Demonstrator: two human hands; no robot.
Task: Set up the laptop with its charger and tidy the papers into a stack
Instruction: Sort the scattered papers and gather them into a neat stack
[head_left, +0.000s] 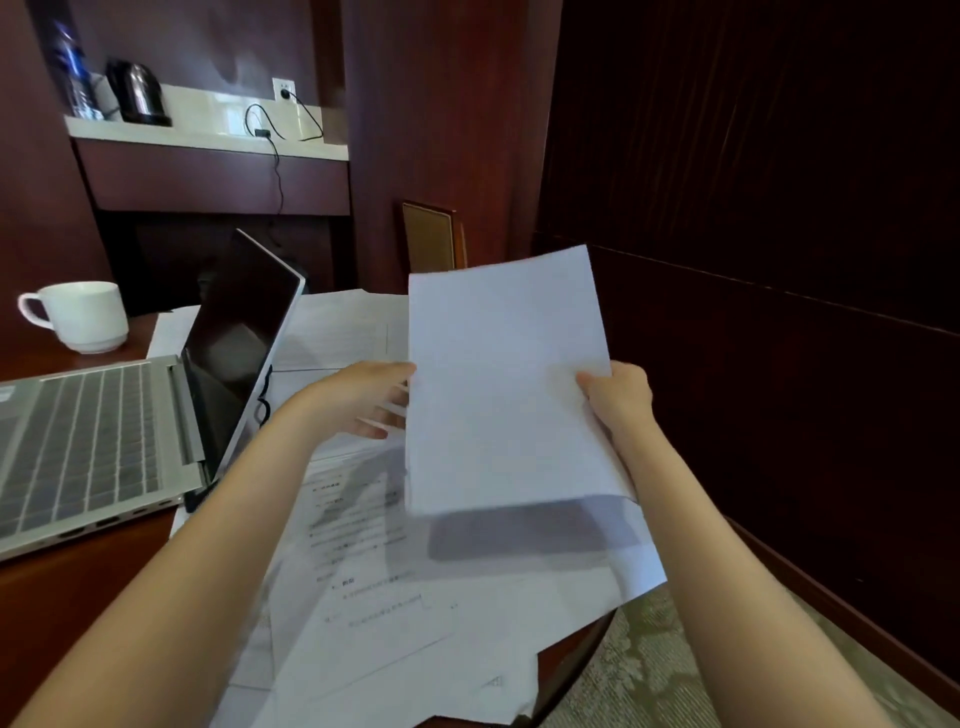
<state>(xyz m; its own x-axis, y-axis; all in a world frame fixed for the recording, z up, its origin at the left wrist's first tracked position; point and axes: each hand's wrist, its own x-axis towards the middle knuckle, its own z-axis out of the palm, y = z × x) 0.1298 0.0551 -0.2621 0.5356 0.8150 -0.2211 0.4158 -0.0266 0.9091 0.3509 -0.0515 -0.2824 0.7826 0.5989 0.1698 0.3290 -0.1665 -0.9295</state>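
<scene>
Bundle of sheets (504, 379) is up in the air over the right side of the table (78, 597). The right hand (615, 397) pinches its right edge, thumb on top and fingers clamped behind, while the left hand (363, 400) is at the left edge with fingers spread underneath (blurred, so I can't tell if it grips). The risk: a one-sided pinch lets the bundle fan or sag, and a careless drop onto the loose papers (395, 587) right of the open laptop (93, 431) could push overhanging pages off the rim.

Matt white paper sheets (506, 379); glossy dark wood table (78, 597); brushed silver metal laptop (93, 441); glazed ceramic cup (83, 314).
</scene>
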